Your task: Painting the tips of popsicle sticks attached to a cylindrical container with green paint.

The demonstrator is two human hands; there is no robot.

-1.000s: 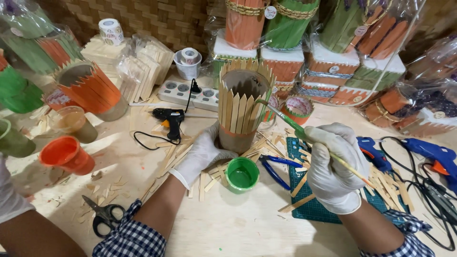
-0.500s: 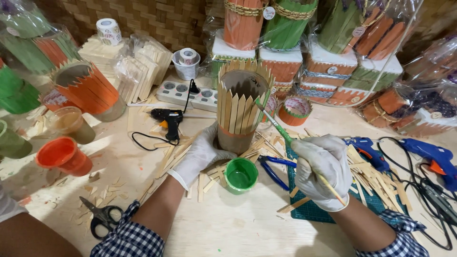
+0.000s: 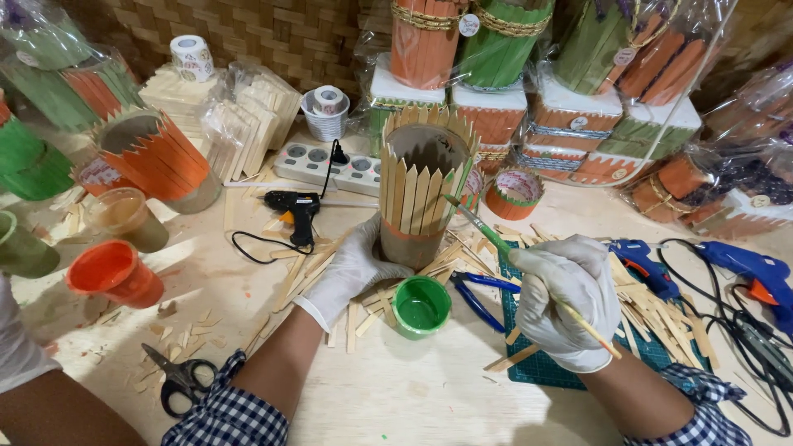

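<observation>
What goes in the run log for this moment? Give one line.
left hand: steadies stick-clad cup | right hand: holds paintbrush, tip at cup | green paint pot: below cup

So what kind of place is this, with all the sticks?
Most likely a home craft workshop. The left hand steadies a stick-covered holder, the right hand holds a paintbrush, and a glue gun lies near wrapped finished holders.
</observation>
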